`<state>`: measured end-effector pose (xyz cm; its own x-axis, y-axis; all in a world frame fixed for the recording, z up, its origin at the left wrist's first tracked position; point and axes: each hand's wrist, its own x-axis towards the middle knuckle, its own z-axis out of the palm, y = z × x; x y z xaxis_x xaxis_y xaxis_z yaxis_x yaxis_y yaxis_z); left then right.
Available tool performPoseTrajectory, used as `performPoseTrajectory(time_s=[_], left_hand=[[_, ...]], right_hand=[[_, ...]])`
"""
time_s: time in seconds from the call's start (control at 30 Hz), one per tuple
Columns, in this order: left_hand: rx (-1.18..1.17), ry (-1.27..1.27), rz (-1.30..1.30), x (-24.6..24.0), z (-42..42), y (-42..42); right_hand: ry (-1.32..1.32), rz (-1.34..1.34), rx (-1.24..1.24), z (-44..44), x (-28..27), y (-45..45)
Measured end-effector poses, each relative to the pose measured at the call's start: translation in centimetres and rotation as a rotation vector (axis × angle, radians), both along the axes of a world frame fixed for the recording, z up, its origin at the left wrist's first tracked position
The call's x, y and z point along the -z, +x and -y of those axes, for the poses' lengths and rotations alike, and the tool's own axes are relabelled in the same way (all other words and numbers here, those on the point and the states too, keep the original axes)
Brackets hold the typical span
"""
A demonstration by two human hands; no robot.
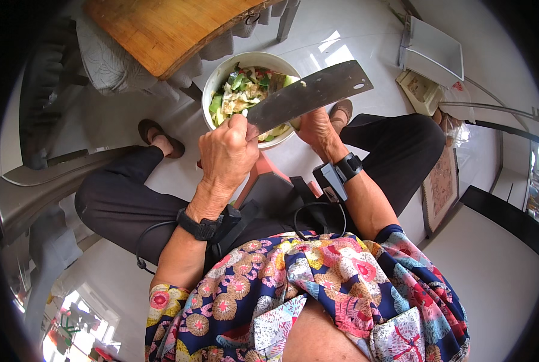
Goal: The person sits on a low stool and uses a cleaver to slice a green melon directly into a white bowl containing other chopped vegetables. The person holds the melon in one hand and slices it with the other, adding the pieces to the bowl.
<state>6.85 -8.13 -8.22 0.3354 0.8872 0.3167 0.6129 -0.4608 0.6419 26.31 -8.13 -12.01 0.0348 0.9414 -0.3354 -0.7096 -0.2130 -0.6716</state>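
Note:
My left hand (229, 156) is closed around the handle end of a wide cleaver (312, 90). Its dark steel blade slants up to the right, with a small hole near the far corner. Behind the blade, my right hand (317, 129) curls around a pale green vegetable piece (295, 122), mostly hidden by blade and fingers. Below both hands stands a round white bucket (209, 90), holding chopped leaves and peels (240, 92). The blade crosses over its right side. Another pale green piece (291, 80) shows past the blade's upper edge; whether the two are joined cannot be told.
A wooden tabletop (174, 31) with a grey cloth (111, 63) juts in at upper left. Between my knees is a red and dark grey object (269, 181). Right of my leg are a patterned mat (441, 190) and a white bin (434, 50). Cables hang from both wrist straps.

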Motion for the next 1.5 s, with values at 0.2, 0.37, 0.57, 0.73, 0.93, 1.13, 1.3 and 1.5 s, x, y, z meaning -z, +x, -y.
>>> performPoseTrajectory(time_s=[0.2,0.37,0.57,0.73,0.93,1.13,1.3,1.5], left_hand=[[0.0,-0.01,-0.022,0.2,0.0,0.1],[-0.011,-0.037,-0.052,0.5,0.2,0.1],[-0.014,-0.058,-0.033,0.4,0.5,0.6],[-0.016,-0.035,-0.073,1.1,0.9,1.0],[-0.043,-0.075,-0.102,1.3,1.3,1.6],[-0.054,-0.103,-0.123,1.0,1.7,2.1],[-0.038,-0.143,-0.099,1.0,1.9,2.4],[-0.071,-0.191,-0.066,0.9,1.3,2.6]], right_hand=[[0.166,0.127,-0.003,0.0,2.1,0.3],[0.075,0.134,0.098,-0.2,-0.8,-1.1],[0.082,0.174,0.148,-0.4,0.2,-0.7],[0.109,0.27,0.206,-0.4,0.2,-1.0],[0.159,0.421,0.211,-0.3,0.3,-0.7],[0.174,0.534,0.23,-0.3,1.7,-0.5],[0.202,0.55,0.139,0.1,3.7,1.1],[0.065,0.654,0.146,0.4,-0.6,-2.0]])
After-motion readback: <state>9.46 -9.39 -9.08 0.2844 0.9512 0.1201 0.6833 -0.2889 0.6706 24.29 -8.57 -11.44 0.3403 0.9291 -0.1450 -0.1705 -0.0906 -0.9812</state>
